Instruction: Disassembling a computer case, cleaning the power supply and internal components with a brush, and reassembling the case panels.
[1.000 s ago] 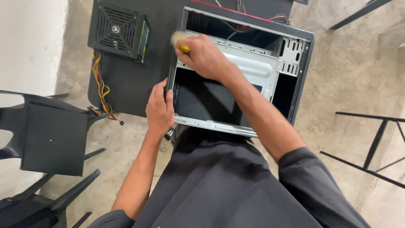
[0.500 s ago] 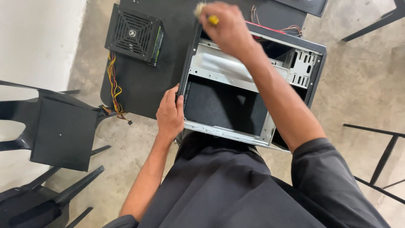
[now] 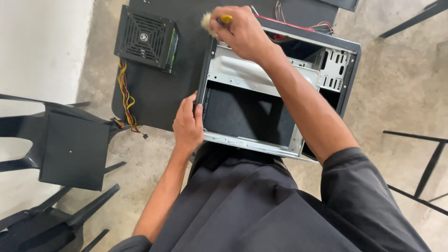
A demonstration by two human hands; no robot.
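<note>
At the far left I see a black plastic chair (image 3: pixel 70 144) on the concrete floor (image 3: pixel 401 79), beside a pale wall (image 3: pixel 42 46). Next comes the black table (image 3: pixel 154 100), and on its far left corner sits a black power supply unit (image 3: pixel 145 37) with a grille on top, a small round badge at the grille's centre and a green label strip down its right side; its yellow, red and black wire bundle (image 3: pixel 126 100) hangs over the table's left edge.

My left hand (image 3: pixel 187 125) wraps around the near left corner of the open computer case (image 3: pixel 275 98), fingers curled over its black edge. The case lies on its side on the table, its bare metal interior facing up. My right hand (image 3: pixel 242 30) is clenched around a small brush (image 3: pixel 215 21) with a yellow handle and pale bristles, at the case's far left corner.

Compared with half a second ago, the brush hand sits slightly lower in view and the case sits more central; the left hand's grip is unchanged.

At the right stands a black metal frame (image 3: pixel 420 163).
</note>
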